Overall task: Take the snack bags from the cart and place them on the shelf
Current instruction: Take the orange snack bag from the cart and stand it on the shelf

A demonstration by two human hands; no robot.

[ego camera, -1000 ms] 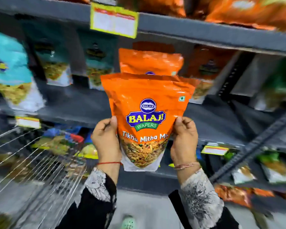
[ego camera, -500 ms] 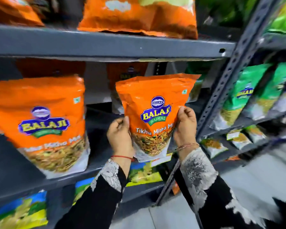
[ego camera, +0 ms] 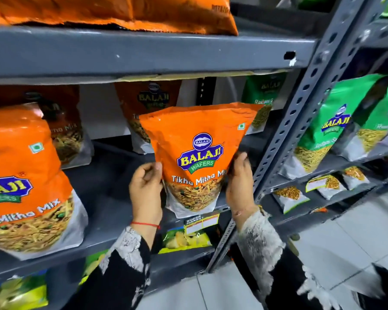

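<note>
Two hands, one bag: the orange bag (ego camera: pixel 195 157) is pinched at its lower sides, left hand (ego camera: pixel 146 191) on one edge, right hand (ego camera: pixel 239 180) on the other.
Grip: both closed on the bag, thumbs in front.
Axis: upright, long axis rising above the grip, top tilted slightly back.
Bag's place: at the front edge of the shelf (ego camera: pixel 112 198); whether its base rests there I cannot tell.
Open spot: straight beyond the grip, before the back bag (ego camera: pixel 148 108).
Nearer hand: neither, judged level.
</note>
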